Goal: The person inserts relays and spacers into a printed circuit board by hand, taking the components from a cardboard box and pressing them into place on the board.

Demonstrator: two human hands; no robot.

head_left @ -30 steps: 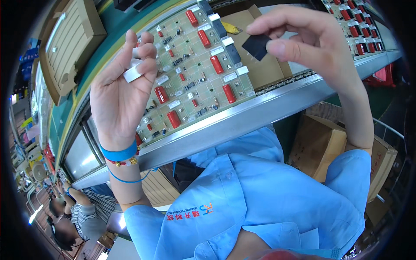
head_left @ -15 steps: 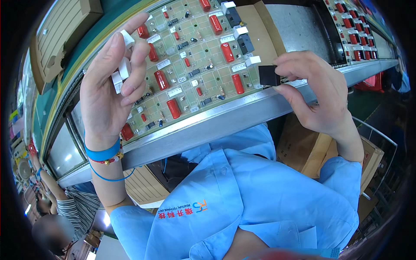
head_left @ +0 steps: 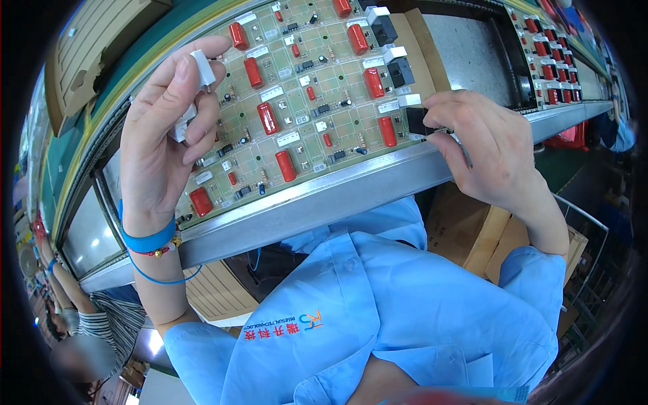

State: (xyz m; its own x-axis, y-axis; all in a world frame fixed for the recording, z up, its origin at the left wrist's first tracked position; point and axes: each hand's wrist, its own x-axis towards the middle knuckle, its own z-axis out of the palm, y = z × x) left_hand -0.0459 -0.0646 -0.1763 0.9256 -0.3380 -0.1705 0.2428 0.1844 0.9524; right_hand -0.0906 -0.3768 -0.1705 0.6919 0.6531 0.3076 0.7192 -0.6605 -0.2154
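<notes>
A black block-shaped component [head_left: 416, 121] is pinched in the fingertips of my right hand [head_left: 482, 145]. It is at the right edge of the circuit board panel [head_left: 237, 120], just below a white block [head_left: 409, 100]; whether it is seated there I cannot tell. Over the panel's left end, my left hand [head_left: 162, 128] is curled, palm up, around several white block components; one white piece [head_left: 202, 70] stands between thumb and forefinger. Rows of red cylindrical parts [head_left: 267, 119] cover the panel. Farther up its right edge are black blocks [head_left: 399, 71] with white ones beside them.
A metal rail [head_left: 324, 196] runs along the panel's near side. Another populated panel [head_left: 550, 57] lies at the far right. Cardboard boxes [head_left: 101, 54] stand at the upper left, and an open carton [head_left: 466, 216] is below the rail. Another person [head_left: 115, 331] is at the lower left.
The panel has shifted right in view. My right hand has brought the black component lower, close against the board's edge. My left hand has moved slightly left, still holding the white pieces.
</notes>
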